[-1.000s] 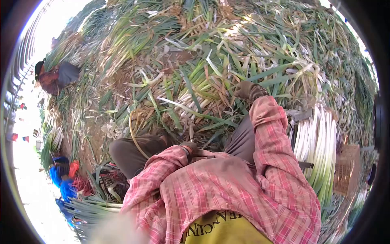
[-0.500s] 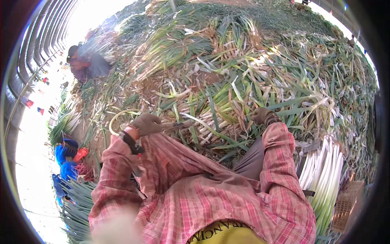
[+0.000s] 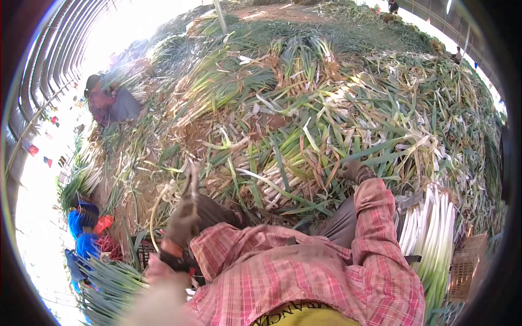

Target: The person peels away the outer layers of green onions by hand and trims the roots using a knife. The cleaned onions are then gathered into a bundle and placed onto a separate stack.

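Observation:
My left hand (image 3: pixel 182 224), gloved and smeared by motion, is over my left knee. Its fingers are closed on a slim tool (image 3: pixel 193 182) that points away from me; its kind is too blurred to tell. A thin pale hose (image 3: pixel 154 217) curves beside that wrist. My right hand (image 3: pixel 357 171), in a dark glove, rests with curled fingers at the leafy side of a pile of green onions (image 3: pixel 280 182). Whatever it grips is hidden. Loose green and dry leaves lie around it.
Trimmed white-stemmed green onions (image 3: pixel 429 223) lie at my right beside a plastic crate (image 3: pixel 468 266). More green onions (image 3: pixel 109 288) are at my lower left, near blue bundles (image 3: pixel 86 228). A person (image 3: pixel 111 100) sits at the far left. A post (image 3: pixel 220 16) stands behind the heaps.
My left hand has pulled back toward my body, and the tool has swung from pointing right to pointing away. My lifted shirt front has dropped. My right hand has hardly moved.

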Tool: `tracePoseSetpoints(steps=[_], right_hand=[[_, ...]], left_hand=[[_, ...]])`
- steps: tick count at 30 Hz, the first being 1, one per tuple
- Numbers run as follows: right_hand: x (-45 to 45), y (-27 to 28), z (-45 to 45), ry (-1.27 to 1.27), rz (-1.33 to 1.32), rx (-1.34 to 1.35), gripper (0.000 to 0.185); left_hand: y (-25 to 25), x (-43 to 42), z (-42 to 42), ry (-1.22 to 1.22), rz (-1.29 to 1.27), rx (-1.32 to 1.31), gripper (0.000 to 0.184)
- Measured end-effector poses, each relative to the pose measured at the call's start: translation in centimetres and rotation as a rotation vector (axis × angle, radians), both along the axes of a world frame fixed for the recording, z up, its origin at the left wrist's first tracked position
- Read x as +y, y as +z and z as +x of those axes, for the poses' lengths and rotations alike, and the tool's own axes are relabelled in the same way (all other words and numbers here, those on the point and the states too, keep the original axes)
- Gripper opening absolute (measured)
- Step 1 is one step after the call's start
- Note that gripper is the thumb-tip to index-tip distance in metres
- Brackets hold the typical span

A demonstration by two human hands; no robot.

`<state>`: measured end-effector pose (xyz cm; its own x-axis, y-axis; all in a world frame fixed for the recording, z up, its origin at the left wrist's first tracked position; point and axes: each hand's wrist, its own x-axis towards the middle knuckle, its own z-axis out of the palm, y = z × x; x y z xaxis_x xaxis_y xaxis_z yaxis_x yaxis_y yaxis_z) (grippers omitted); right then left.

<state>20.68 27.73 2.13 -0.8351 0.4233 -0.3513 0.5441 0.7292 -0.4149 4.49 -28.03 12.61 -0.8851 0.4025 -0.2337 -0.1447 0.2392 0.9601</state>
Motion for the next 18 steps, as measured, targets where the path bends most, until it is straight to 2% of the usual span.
tracePoseSetpoints(steps=[2,4,6,7,9,12,15,18], right_hand=[[0.6,-1.1,-0.1,-0.005,-0.004,0.113,0.021],[0.5,-1.1,-1.1,-0.121,0.005,0.324,0.02],[-2.3,4.1,-2.0,-0.167,0.045,0.58,0.023],[-2.6,5.9,-2.7,-0.113,0.118,0.704,0.018],[-5.3,12.2,-3.3,0.087,0.298,1.221,0.009],[-10.1,23.5,-1.9,0.187,0.597,1.399,0.009],[-13.9,31.7,1.5,0.461,0.785,1.619,0.016],[-14.6,37.0,5.5,0.854,0.768,1.454,0.033]], left_hand=[[-0.4,0.4,2.9,0.063,-0.035,-0.049,0.032],[0.5,1.4,4.3,0.137,0.065,-0.048,0.033],[0.4,2.7,5.6,0.169,0.143,-0.035,0.033],[0.4,3.6,6.0,0.156,0.163,-0.018,0.032],[-0.2,5.0,6.6,0.112,0.158,0.074,0.031],[-0.7,5.7,6.6,0.078,0.19,-0.104,0.031],[-3.8,5.9,6.1,0.079,0.222,-0.071,0.029],[-3.8,5.8,6.8,0.043,0.175,-0.107,0.03]])
